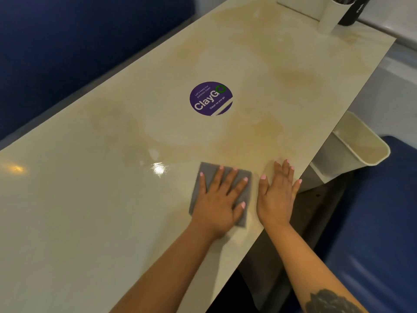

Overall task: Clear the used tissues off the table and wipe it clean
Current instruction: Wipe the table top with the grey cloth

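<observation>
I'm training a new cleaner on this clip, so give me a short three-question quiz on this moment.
1. True or false: used tissues lie on the table.
2. Which hand presses the grey cloth? A) left B) right
3. What hangs below the table's right edge?

Key:
1. False, none are visible.
2. A: the left hand lies flat on it; the right hand rests flat on bare tabletop beside it.
3. A white bin.

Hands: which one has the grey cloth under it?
The left hand: it presses flat, fingers spread, on the grey square cloth. The right hand lies flat on the bare cream tabletop beside the cloth, near the table's edge.
</observation>
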A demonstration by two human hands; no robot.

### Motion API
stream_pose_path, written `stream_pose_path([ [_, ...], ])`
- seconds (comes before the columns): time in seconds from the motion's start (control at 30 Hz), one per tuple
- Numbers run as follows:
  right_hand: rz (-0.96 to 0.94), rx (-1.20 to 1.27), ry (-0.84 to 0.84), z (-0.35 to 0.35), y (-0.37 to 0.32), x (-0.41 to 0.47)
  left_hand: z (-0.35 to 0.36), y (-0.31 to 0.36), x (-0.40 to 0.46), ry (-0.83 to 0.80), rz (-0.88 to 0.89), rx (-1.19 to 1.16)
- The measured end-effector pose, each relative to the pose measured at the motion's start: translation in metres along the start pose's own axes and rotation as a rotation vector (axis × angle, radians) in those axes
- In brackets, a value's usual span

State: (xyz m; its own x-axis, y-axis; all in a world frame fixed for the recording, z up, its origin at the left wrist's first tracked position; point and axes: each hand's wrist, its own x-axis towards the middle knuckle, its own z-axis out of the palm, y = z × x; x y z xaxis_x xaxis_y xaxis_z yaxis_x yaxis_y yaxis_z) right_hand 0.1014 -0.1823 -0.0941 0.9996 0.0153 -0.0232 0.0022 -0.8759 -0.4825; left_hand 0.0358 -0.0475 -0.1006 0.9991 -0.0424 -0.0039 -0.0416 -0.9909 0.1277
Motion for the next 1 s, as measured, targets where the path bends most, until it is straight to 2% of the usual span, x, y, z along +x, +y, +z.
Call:
stream_pose_path([
  [0.17, -0.002, -0.008, -0.006, 0.001, 0.001, -0.002, -0.004, -0.042, -0.013, 0.025, -0.199, -0.004],
  [0.23, 0.002, -0.012, -0.009, 0.000, 0.000, -0.002, -0.004, -0.031, -0.035, 0.044, -0.197, -0.013],
  [0.33, 0.011, 0.007, -0.014, 0.000, 0.000, 0.000, -0.002, 0.003, -0.045, 0.017, -0.092, -0.041],
  [0.47, 0.009, 0.029, -0.015, 0.001, 0.001, 0.001, 0.002, 0.021, -0.001, 0.002, 0.022, -0.055],
  [0.6, -0.006, 0.075, 0.011, 0.001, 0.003, -0.002, -0.001, -0.012, 0.042, -0.012, -0.091, 0.019],
  [0.73, -0.018, 0.175, 0.031, 0.001, 0.004, -0.003, -0.005, -0.031, 0.018, 0.007, -0.195, -0.019],
  [0.87, -0.002, 0.414, 0.064, -0.001, 0.006, -0.005, -0.003, 0.005, -0.013, -0.012, -0.091, -0.038],
  [1.0, 0.013, 0.615, 0.060, -0.006, 0.007, -0.007, -0.003, 0.040, 0.007, -0.052, 0.080, -0.060],
])
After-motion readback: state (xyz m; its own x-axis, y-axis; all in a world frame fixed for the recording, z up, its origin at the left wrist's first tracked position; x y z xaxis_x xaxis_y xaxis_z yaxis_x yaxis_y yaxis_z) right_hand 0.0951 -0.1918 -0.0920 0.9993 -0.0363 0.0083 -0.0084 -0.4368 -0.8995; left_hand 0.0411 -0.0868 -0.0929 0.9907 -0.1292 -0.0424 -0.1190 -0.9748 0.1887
